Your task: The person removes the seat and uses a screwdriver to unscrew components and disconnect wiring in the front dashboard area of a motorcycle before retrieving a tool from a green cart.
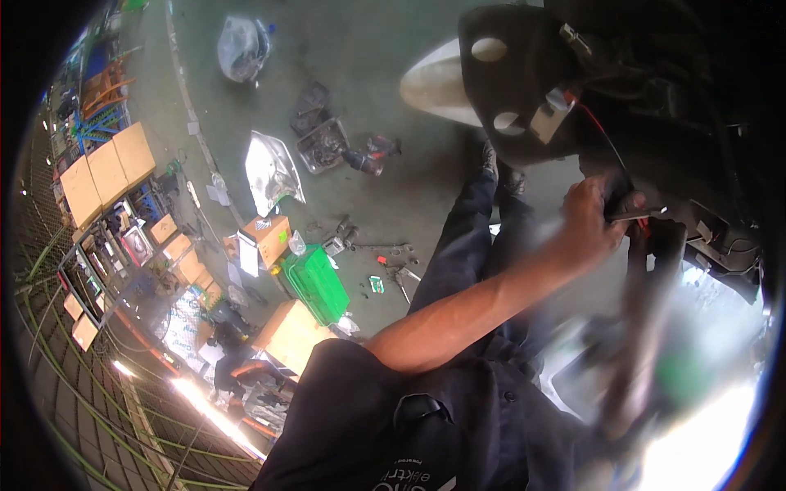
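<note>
My left hand (591,219) is closed at the dark underside of a vehicle part, its fingers wrapped around one end of a thin, flat metal tool (640,214). The tool's kind is unclear. Just right of it, my right hand (657,237) reaches up to the same spot, smeared by motion and partly in shadow, so its fingers do not show. A red wire (602,127) runs down from a small connector to the place where my hands meet. Above them is the black panel (512,86) with oval holes, next to a pale curved body panel (438,86).
On the floor to the left lie a silvery curved panel (272,173), a metal tray (323,146) of small parts and a clear plastic bag (241,51). Nearer are a green crate (318,284), cardboard boxes (296,335) and scattered tools (401,274). Another person (233,368) works at lower left.
</note>
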A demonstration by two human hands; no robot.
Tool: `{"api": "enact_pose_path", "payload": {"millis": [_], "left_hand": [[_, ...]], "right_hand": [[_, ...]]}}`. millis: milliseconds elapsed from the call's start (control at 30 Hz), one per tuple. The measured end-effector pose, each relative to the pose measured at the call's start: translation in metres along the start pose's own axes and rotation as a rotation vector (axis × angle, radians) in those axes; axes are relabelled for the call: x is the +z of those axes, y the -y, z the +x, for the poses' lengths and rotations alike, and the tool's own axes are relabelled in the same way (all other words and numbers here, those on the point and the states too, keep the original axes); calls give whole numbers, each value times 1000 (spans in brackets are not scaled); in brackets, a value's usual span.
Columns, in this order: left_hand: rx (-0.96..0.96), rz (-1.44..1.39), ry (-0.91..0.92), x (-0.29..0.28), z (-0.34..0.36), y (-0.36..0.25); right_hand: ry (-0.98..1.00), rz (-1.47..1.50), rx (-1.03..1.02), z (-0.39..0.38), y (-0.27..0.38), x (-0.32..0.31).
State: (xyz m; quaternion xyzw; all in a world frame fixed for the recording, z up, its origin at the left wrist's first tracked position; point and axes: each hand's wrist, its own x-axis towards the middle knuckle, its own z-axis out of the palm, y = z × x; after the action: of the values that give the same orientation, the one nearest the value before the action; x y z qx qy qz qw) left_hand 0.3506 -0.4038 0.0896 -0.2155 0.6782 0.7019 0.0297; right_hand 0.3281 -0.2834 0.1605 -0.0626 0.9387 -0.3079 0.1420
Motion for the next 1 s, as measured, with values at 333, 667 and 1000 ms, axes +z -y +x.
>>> {"api": "enact_pose_path", "payload": {"millis": [333, 667, 1000], "left_hand": [[0, -52, -301, 37, -24, 16], [-65, -403, -276, 34, -19, 5], [-196, -449, -441, -107, -117, 66]], "right_hand": [[62, -28, -17, -1, -18, -2], [101, -14, -284, 15, -46, -7], [393, -430, -256, 58, -45, -48]]}}
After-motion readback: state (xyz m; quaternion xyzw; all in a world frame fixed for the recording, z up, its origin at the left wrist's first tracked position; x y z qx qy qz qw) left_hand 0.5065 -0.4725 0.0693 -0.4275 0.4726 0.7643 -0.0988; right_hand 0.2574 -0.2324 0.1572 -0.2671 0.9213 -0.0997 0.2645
